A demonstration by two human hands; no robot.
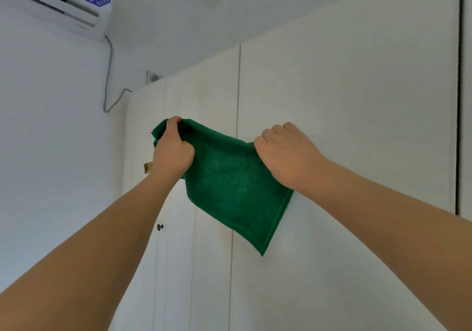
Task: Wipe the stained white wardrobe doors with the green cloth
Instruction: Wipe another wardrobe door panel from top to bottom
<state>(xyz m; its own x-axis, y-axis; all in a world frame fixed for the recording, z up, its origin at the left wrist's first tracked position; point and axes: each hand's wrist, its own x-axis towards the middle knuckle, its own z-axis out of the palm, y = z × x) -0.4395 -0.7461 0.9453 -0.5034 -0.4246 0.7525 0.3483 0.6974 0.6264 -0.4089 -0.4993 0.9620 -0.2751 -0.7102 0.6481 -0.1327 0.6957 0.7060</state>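
A green cloth (pixel 229 185) hangs spread in front of the white wardrobe doors (pixel 344 105). My left hand (pixel 173 151) grips its upper left corner with curled fingers. My right hand (pixel 286 154) grips the upper right edge. The cloth's lower corner points down and hangs free over the seam between two doors. Whether the cloth touches the door surface cannot be told. No stains are plain on the doors at this distance.
A small black knob (pixel 160 227) sits on a lower left door. A tan tag (pixel 148 167) sticks out behind my left wrist. An air conditioner (pixel 58 8) hangs high on the left wall, with a cable (pixel 108 75) running down to the wardrobe top.
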